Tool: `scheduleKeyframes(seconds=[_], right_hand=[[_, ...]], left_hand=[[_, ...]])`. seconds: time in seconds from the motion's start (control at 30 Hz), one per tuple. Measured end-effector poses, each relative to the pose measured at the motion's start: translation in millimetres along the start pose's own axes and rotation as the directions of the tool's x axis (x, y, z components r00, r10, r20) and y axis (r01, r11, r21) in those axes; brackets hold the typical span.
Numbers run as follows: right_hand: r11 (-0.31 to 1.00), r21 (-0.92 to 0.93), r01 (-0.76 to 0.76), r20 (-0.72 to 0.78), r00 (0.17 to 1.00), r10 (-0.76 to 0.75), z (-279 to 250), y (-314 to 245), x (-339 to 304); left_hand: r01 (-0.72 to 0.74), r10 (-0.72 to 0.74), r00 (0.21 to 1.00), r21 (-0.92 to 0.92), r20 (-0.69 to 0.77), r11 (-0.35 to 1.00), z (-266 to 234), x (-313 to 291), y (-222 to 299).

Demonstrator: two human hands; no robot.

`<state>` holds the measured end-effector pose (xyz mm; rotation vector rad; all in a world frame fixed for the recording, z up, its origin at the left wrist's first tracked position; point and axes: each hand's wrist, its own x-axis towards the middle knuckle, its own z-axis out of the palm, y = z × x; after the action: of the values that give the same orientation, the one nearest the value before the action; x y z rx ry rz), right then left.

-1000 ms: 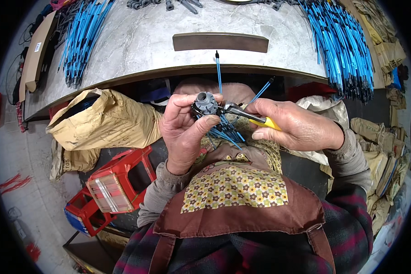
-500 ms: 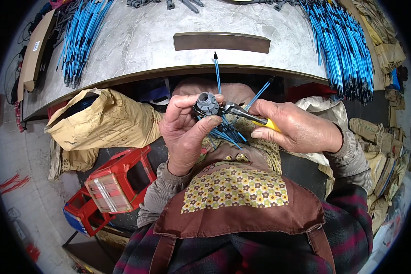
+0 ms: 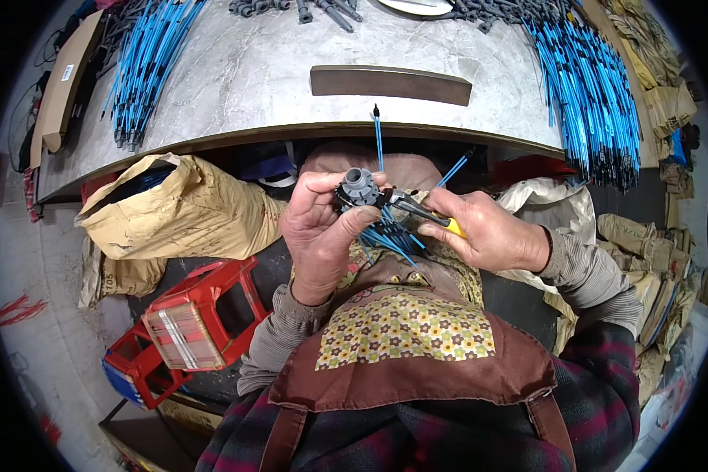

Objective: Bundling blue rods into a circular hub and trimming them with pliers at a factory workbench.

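Hands (image 3: 320, 245) flank grey fitting (image 3: 359, 189).

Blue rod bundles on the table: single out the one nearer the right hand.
The right bundle, the wider and fuller one. The left bundle lies much farther from the right hand, which grips the pliers.

From where I stand, the right grip (image 3: 488, 232) hides most of the yellow handles (image 3: 455, 228); a round white thing (image 3: 417, 6) on the tabletop (image 3: 252, 86) is cut off at the top edge.
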<state>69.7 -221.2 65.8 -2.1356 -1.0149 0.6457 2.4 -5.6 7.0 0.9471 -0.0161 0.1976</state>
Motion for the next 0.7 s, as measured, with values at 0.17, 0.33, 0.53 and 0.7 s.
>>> scheduleKeyframes(seconds=[0.17, 0.33, 0.53, 0.7], right_hand=[[0.996, 0.035, -0.084, 0.215, 0.974, 0.075, -46, -28, 13], [0.991, -0.032, -0.134, 0.355, 0.925, 0.136, -77, -46, 22], [0.982, -0.166, -0.085, 0.427, 0.892, 0.149, -86, -61, 33], [0.981, -0.129, -0.148, 0.418, 0.889, 0.189, -78, -65, 39]], left_hand=[[0.021, -0.021, 1.0, -0.037, -0.018, 0.999, -4, 1, 3], [0.016, -0.016, 1.0, -0.022, -0.003, 1.0, -4, 2, 4], [0.021, -0.021, 1.0, 0.04, -0.007, 0.999, -7, -1, 1], [-0.016, 0.015, 0.999, -0.015, -0.052, 1.0, -7, -2, -3]])
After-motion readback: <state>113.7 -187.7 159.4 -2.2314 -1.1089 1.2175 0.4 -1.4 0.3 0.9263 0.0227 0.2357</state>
